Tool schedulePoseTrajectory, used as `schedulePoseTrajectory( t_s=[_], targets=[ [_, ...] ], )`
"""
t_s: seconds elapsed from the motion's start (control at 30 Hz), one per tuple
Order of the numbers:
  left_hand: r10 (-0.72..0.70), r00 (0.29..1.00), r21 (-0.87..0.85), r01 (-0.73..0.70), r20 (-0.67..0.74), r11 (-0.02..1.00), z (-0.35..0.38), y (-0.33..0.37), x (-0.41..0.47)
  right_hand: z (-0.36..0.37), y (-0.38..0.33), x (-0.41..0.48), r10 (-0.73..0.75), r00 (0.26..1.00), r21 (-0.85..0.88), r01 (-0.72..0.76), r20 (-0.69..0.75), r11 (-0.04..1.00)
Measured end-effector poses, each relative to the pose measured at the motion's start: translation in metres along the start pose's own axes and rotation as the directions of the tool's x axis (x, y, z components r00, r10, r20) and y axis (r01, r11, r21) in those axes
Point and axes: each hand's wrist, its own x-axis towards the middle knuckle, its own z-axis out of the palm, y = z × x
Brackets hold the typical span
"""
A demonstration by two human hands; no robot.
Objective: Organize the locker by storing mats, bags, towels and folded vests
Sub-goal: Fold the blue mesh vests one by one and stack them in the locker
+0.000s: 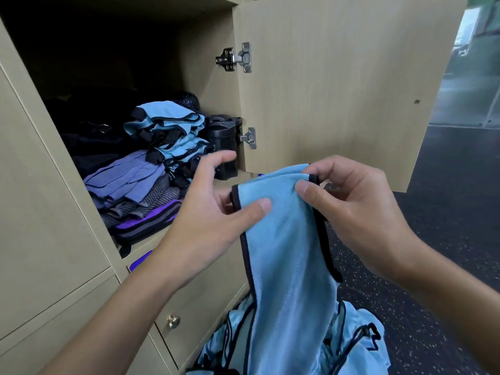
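A: The left hand (pixel 216 212) pinches the near-left edge of a light-blue vest (pixel 284 253) under the thumb, its other fingers spread loose. The right hand (pixel 349 201) pinches the top-right corner at the black trim. So both hands hold the same vest, in the air in front of the open locker (pixel 211 85).

B: What could go wrong?

A: The biggest worry, I think, is the long tail of the vest. It hangs down into the heap of unfolded vests (pixel 351 345) near the floor, and could snag a cord there and drag others up. Next is the stack of folded vests (pixel 167 136) inside: it looks tall and leaning, so another one pushed on top may tip it onto the purple towels (pixel 127 180). Least, a two-fingertip pinch on slippery mesh could let a corner drop mid-fold.

B: And room to move?

A: The open door (pixel 338 85) walls off the right, with its lower hinge (pixel 249 138) sticking out just beside a black container (pixel 224 147). There is plenty of dark headroom above the stack. The front shelf edge is near the left hand, crowded by a striped bag (pixel 151 223).
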Motion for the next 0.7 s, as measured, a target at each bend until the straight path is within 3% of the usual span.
schedulePoseTrajectory(
  t_s=[0.13,0.23,0.3,0.47,0.6,0.7],
  targets=[
    [0.025,0.999,-0.004,-0.025,-0.045,1.000,-0.003,0.003,0.001,-0.004,0.000,-0.001,0.046,0.999,-0.053,-0.045,0.016,0.998],
    [0.074,0.992,-0.037,-0.078,-0.102,0.996,-0.007,0.008,0.002,-0.006,0.007,-0.005,0.247,0.938,-0.075,-0.235,0.244,0.969],
    [0.097,0.984,-0.053,-0.106,-0.147,0.993,-0.009,0.010,0.003,-0.004,0.011,-0.007,0.275,0.915,-0.162,-0.235,0.295,0.958],
    [0.077,0.962,-0.094,-0.104,-0.261,0.990,-0.008,0.007,0.006,-0.002,0.006,-0.004,0.132,0.970,-0.116,-0.110,0.206,0.987],
    [-0.182,0.978,-0.214,0.157,-0.099,0.964,-0.001,-0.004,0.001,0.000,0.003,-0.003,0.050,0.994,-0.034,-0.047,0.093,0.998],
    [-0.180,0.979,-0.215,0.155,-0.098,0.964,0.001,-0.003,0.001,-0.005,0.003,0.001,0.077,0.997,-0.019,-0.077,0.031,0.997]
  ],
)
